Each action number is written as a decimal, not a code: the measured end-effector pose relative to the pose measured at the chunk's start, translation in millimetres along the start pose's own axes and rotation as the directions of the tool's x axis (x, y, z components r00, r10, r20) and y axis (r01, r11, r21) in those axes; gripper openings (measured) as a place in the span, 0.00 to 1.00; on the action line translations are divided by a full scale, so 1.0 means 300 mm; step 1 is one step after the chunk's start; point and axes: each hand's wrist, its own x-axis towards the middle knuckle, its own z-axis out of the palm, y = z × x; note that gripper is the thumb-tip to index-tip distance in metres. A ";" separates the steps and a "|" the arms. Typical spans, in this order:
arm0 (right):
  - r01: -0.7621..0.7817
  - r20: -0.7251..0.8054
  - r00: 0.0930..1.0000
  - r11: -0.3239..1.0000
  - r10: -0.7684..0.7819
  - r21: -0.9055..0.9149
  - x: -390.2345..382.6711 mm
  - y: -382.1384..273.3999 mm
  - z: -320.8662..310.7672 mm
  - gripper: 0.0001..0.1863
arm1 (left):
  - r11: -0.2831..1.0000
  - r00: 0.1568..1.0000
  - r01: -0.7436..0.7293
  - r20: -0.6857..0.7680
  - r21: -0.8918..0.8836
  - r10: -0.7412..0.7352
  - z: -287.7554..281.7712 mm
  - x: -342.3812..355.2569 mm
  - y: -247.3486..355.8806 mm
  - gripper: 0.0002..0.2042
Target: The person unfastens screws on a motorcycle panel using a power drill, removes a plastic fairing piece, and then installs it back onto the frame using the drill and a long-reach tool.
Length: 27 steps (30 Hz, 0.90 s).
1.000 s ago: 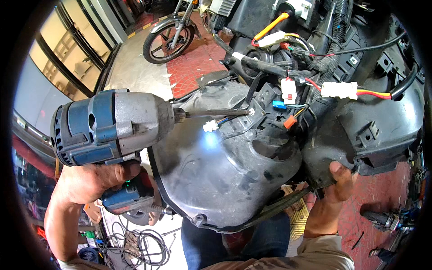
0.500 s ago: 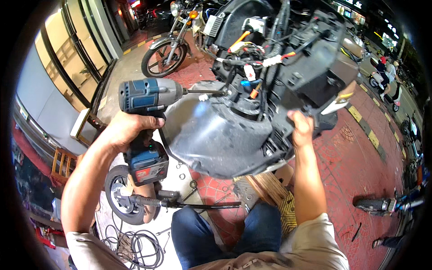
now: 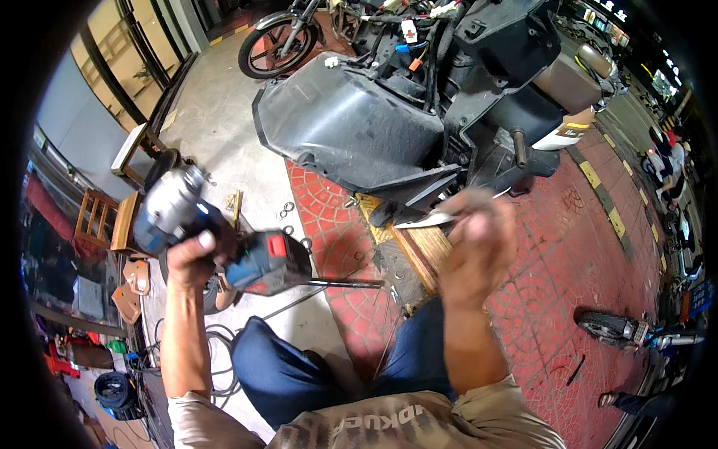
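Observation:
My left hand (image 3: 191,263) is wrapped round the handle of a blue and black cordless impact driver (image 3: 271,263), out at the left and away from the scooter. Its grey nose is tilted up, and no bit can be made out. In front of me stands a partly stripped scooter with a dusty black body panel (image 3: 351,123) and exposed wiring connectors (image 3: 408,31). My right hand (image 3: 482,243) is raised near the panel's lower right edge, above a wooden block (image 3: 419,254). Motion smears its fingers, so what they hold, if anything, cannot be seen.
Several washers (image 3: 287,211) and a long dark rod (image 3: 348,283) lie on the ground between me and the scooter. A black cable (image 3: 217,344) coils by my left leg. A small wooden stool (image 3: 97,217) stands at left; a parked motorcycle (image 3: 278,46) is behind the scooter.
The impact driver has come away from the scooter's wiring area and down to the left. My right hand has left the scooter's side and moved lower and nearer. The view has tilted down.

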 end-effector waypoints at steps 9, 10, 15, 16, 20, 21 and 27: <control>-0.783 0.013 0.453 0.391 0.891 0.484 -0.422 0.164 0.230 0.22 | 0.730 0.735 0.039 0.475 0.682 -0.483 0.063 -0.178 -0.412 0.33; -0.808 -0.071 0.408 0.396 0.910 0.436 -0.470 0.212 0.230 0.20 | 0.754 0.707 0.089 0.491 0.651 -0.508 0.051 -0.202 -0.476 0.33; -0.849 -0.078 0.218 0.228 0.973 0.477 -0.637 0.344 0.163 0.16 | 0.747 0.710 0.352 0.360 0.564 -0.606 -0.013 -0.325 -0.733 0.31; -0.856 -0.050 0.217 0.215 0.975 0.471 -0.696 0.402 0.135 0.15 | 0.727 0.719 0.415 0.292 0.548 -0.631 -0.051 -0.365 -0.809 0.30; -0.896 -0.020 0.138 0.133 0.990 0.423 -0.786 0.469 0.129 0.15 | 0.743 0.753 0.482 0.214 0.465 -0.622 -0.099 -0.471 -0.907 0.28; -0.904 -0.011 0.121 0.115 0.993 0.412 -0.797 0.471 0.141 0.15 | 0.729 0.748 0.455 0.225 0.511 -0.624 -0.114 -0.490 -0.937 0.28; -0.950 0.045 0.152 0.133 0.987 0.283 -0.825 0.495 0.181 0.16 | 0.678 0.820 0.213 0.249 0.703 -0.516 -0.182 -0.613 -1.018 0.25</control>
